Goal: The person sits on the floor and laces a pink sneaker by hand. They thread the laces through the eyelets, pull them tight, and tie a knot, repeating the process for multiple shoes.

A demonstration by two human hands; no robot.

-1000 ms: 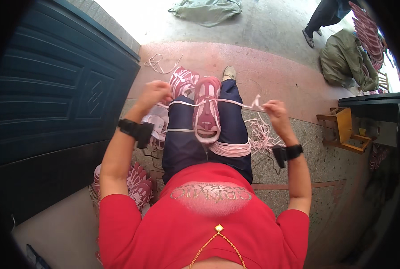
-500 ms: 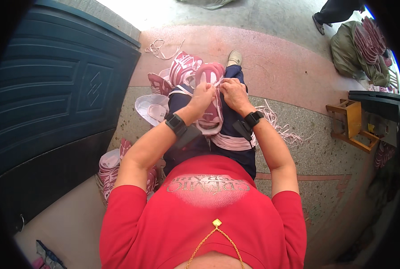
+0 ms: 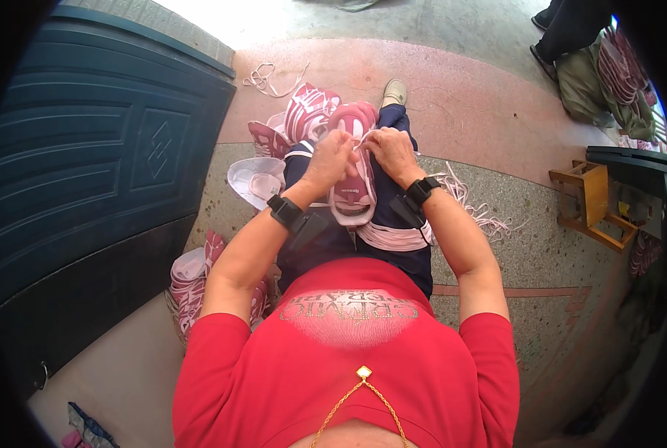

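Note:
A pink and white shoe upper [image 3: 354, 196] lies lengthwise across my lap, its toe end pointing away from me. Over its middle, my left hand [image 3: 332, 158] is closed in a pinch with the knuckles up. Just to the right, my right hand [image 3: 392, 153] pinches a thin white shoelace [image 3: 360, 142] at the upper's eyelets. The lace runs between the two hands, but what sits inside the left fingers is partly hidden. A bundle of pale pink laces [image 3: 393, 238] lies over my right thigh.
More pink and white shoe uppers [image 3: 309, 112] are piled beyond my left knee; another stack [image 3: 188, 287] stands by my left hip. Loose laces [image 3: 472, 205] lie on the floor at right, near a wooden stool [image 3: 592, 196]. A blue door [image 3: 87, 164] flanks the left. Another person's leg [image 3: 572, 30] shows far right.
My left hand has turned and drawn slightly back from the eyelets, while the right stays close to the lace. At far right, the other person's legs have come further into view.

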